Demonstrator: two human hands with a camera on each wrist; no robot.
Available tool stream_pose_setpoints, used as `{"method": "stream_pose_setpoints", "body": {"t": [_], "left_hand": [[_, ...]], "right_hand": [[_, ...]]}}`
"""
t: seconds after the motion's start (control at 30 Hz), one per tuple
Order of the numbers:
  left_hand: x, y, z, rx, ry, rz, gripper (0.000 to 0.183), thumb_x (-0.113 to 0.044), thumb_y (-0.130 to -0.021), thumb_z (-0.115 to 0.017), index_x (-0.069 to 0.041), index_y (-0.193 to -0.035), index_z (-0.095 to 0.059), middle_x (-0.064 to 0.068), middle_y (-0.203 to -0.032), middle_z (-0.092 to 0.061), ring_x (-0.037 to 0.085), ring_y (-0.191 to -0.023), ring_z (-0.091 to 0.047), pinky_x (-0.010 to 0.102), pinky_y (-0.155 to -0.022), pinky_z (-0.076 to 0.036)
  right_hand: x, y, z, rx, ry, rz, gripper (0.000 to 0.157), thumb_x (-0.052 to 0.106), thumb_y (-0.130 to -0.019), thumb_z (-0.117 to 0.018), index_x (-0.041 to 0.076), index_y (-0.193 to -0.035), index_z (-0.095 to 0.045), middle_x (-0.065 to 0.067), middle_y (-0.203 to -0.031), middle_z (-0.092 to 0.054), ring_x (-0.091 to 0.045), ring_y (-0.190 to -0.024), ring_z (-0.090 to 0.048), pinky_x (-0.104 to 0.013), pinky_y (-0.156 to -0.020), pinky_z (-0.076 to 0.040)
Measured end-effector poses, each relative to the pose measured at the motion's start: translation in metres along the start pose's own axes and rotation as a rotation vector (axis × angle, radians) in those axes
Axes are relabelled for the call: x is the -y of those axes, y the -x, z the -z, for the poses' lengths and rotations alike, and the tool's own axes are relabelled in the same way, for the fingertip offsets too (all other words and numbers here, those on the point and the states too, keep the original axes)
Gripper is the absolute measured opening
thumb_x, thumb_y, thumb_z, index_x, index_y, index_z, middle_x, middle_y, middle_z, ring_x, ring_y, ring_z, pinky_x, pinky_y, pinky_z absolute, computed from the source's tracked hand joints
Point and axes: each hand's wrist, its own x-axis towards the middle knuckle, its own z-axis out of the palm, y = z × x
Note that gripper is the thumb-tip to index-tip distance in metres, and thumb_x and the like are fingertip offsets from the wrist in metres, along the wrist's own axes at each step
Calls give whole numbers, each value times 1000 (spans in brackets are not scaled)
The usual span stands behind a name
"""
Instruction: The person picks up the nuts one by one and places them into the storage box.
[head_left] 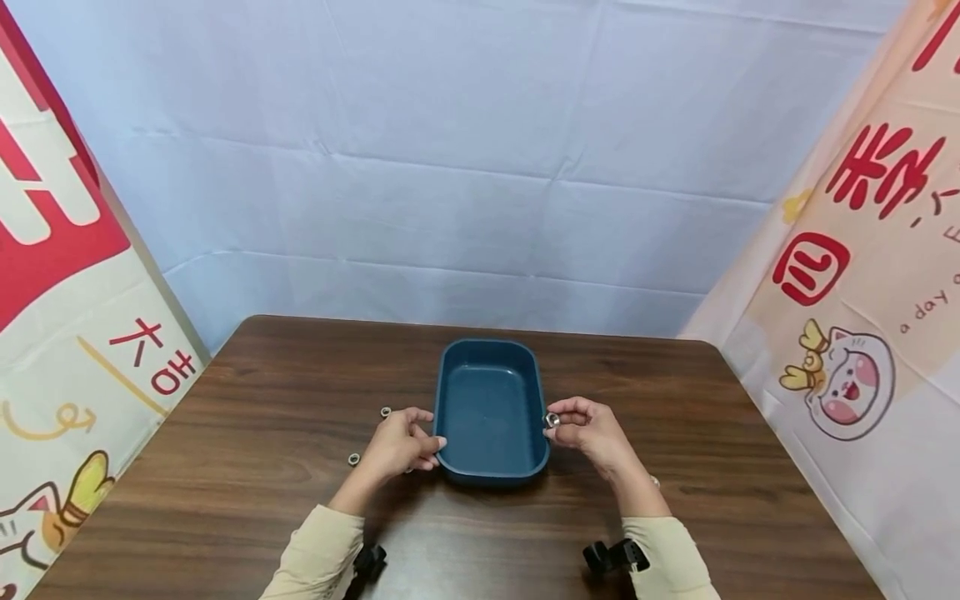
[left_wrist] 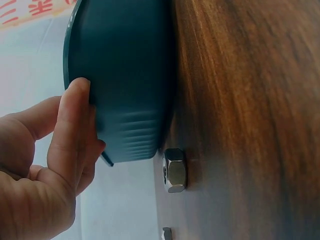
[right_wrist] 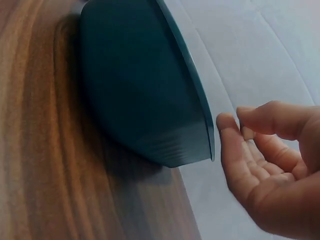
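Observation:
A deep blue rectangular plastic bin (head_left: 491,417) stands upright on the table. My left hand (head_left: 405,443) holds its left rim, thumb at the edge and fingers against the outer wall (left_wrist: 125,90). Beside the right rim, my right hand (head_left: 592,429) pinches a shiny metal hex nut (head_left: 552,420) between thumb and fingertips. That nut is mostly hidden by the fingers in the right wrist view. Left of the bin lie two more nuts, a farther one (head_left: 386,412) and a nearer one (head_left: 354,459). Another shows partly beneath the left hand.
The brown wood-grain table (head_left: 487,533) extends around the bin. A small shiny piece (head_left: 656,481) is partly hidden behind the right wrist. Pale blue cloth (head_left: 450,167) hangs behind the table, with printed cloths at both sides. Each forearm wears a black wrist camera (head_left: 615,556).

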Motion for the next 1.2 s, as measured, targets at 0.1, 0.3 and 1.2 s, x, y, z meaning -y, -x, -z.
{"method": "stream_pose_setpoints", "body": {"t": [0.1,0.3,1.2], "left_hand": [[2,1,-1,14,8,7,49,-2,-83,-68,12,-124,-45,15,-72,-60,20,-55,-63,40,-58,-55],[3,2,-2,4,30,6,47,-1,-83,-68,14,-121,-47,15,-72,-60,21,-55,-63,36,-55,-55],[-1,0,2,51,95,6,40,4,-84,-64,14,-116,-42,15,-72,-55,20,-53,-62,30,-50,-54]], "right_hand": [[1,-2,-2,5,86,-5,34,-9,-76,-67,-15,-107,-55,-16,-85,-61,-20,-72,-59,-33,-63,-53],[4,-8,-7,16,192,-19,32,-8,-73,-68,-12,-104,-60,-12,-80,-59,-19,-67,-55,-31,-57,-49],[36,-52,-37,166,405,-92,24,-16,-70,-59,-8,-93,-61,-13,-77,-61,-20,-69,-63,-33,-64,-55]]}}
